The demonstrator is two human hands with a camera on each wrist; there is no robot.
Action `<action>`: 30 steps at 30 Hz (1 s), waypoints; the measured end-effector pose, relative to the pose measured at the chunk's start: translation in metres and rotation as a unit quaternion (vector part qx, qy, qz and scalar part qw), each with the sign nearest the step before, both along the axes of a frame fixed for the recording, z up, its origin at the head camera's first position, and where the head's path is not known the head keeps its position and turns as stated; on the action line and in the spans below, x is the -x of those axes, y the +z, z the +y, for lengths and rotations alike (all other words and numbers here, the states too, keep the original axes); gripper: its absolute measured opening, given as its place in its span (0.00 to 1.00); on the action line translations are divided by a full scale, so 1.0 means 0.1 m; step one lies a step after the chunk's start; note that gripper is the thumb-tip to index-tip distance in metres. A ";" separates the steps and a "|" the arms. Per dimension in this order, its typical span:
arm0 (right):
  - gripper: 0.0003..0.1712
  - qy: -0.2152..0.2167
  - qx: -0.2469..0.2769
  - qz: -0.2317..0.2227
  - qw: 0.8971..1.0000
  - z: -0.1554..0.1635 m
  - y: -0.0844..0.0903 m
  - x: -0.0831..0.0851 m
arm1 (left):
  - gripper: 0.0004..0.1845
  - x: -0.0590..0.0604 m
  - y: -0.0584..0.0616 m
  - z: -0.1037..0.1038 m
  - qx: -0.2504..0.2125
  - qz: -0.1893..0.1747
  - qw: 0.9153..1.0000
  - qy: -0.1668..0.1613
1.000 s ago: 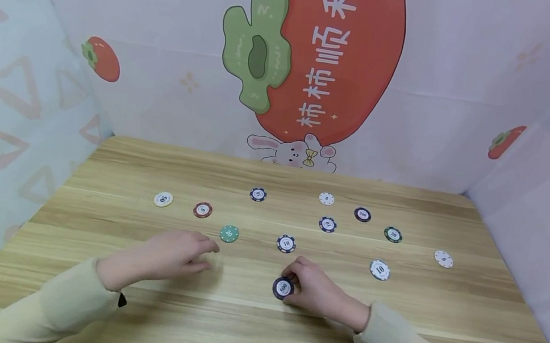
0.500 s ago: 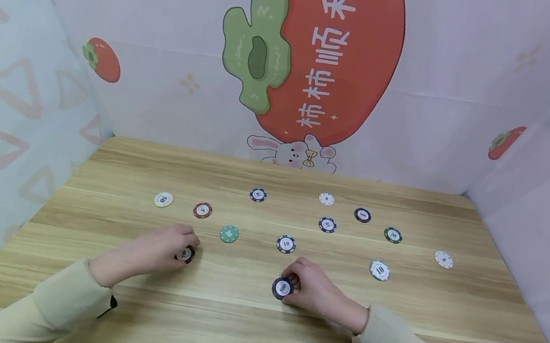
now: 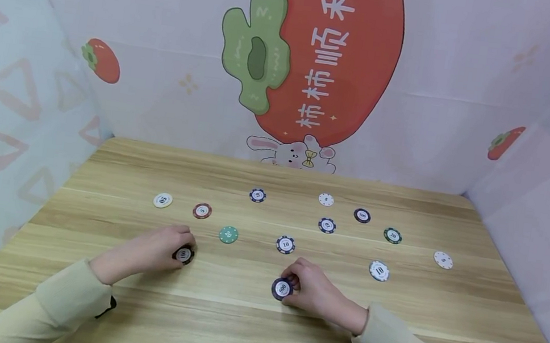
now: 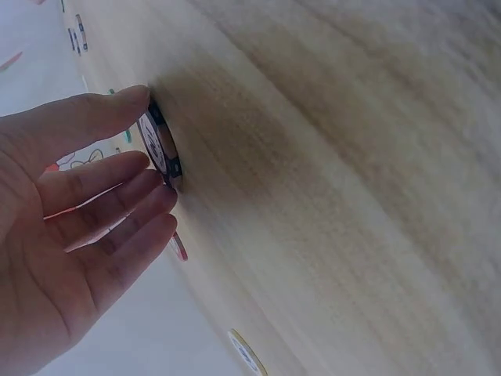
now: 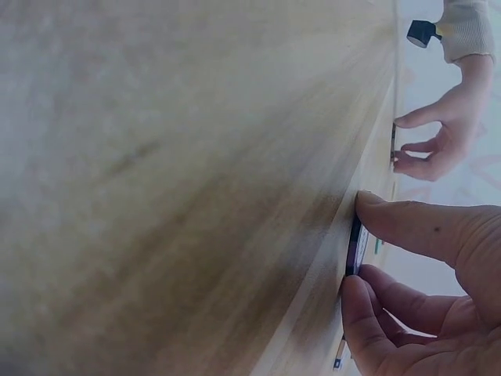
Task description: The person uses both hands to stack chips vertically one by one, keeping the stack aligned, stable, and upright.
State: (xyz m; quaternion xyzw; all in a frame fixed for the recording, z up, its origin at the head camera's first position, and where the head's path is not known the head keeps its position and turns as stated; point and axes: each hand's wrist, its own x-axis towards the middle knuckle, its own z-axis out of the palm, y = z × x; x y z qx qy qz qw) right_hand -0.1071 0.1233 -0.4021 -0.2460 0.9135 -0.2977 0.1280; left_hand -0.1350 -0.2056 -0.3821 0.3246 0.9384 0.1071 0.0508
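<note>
Left hand (image 3: pixel 154 254), flat and open a second ago, now pinches a dark chip (image 3: pixel 184 254) lower left of centre, tilted up off the surface (image 3: pixel 245 328). Right hand (image 3: pixel 314 291) keeps its pinch on a second dark chip (image 3: pixel 282 289), bottom centre. Both chips look gripped; the loose chips behind are unmoved.

Staged tabletop booth (image 3: pixel 255 329) with cartoon-printed backdrop walls (image 3: pixel 319 62).

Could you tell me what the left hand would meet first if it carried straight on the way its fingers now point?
Already pinching a dark chip, the left hand points right and slightly away. Beyond that chip the line looks likely to reach the teal 20 chip first, though the exact heading is hard to judge.
</note>
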 end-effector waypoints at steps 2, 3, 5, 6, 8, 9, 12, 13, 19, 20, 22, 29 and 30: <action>0.19 0.000 0.001 -0.001 1.000 0.00 0.00 0.00 | 0.14 0.00 0.00 0.00 0.002 -0.004 1.000 0.003; 0.19 0.000 0.001 -0.002 1.000 0.00 0.00 0.00 | 0.14 0.01 0.00 0.01 0.004 -0.006 1.000 0.006; 0.19 0.000 0.001 -0.002 1.000 0.01 0.00 0.00 | 0.14 0.01 0.00 0.01 0.006 -0.013 1.000 0.009; 0.19 -0.001 0.001 -0.004 1.000 0.00 0.00 0.00 | 0.14 0.01 0.00 0.02 0.006 -0.017 1.000 0.009; 0.18 -0.001 0.003 -0.006 1.000 0.00 0.00 0.00 | 0.14 0.02 0.01 0.03 0.007 -0.024 1.000 0.011; 0.18 -0.001 0.003 -0.006 1.000 0.00 0.00 0.00 | 0.14 0.02 0.01 0.03 0.009 -0.026 1.000 0.013; 0.18 -0.001 0.006 -0.008 1.000 0.00 0.00 -0.01 | 0.16 0.03 0.00 0.04 0.010 -0.030 0.999 0.017; 0.18 -0.001 0.008 -0.007 1.000 0.00 0.00 -0.01 | 0.17 0.04 0.00 0.05 0.010 -0.030 0.999 0.016; 0.18 -0.004 0.009 -0.004 1.000 0.01 0.00 -0.01 | 0.19 0.04 -0.01 0.10 -0.003 -0.019 1.000 -0.005; 0.18 -0.004 0.007 -0.005 1.000 0.01 0.01 -0.01 | 0.18 0.03 -0.01 0.11 -0.005 -0.017 1.000 -0.008; 0.18 -0.004 0.007 -0.006 1.000 0.01 0.00 -0.01 | 0.17 0.03 0.00 0.12 -0.008 -0.018 1.000 -0.009; 0.19 -0.004 0.011 -0.011 1.000 0.01 -0.01 -0.01 | 0.15 -0.01 0.09 0.20 -0.006 -0.036 0.999 -0.016; 0.19 -0.005 0.011 -0.012 1.000 0.02 0.00 -0.01 | 0.15 -0.01 0.11 0.21 -0.003 -0.035 0.999 -0.020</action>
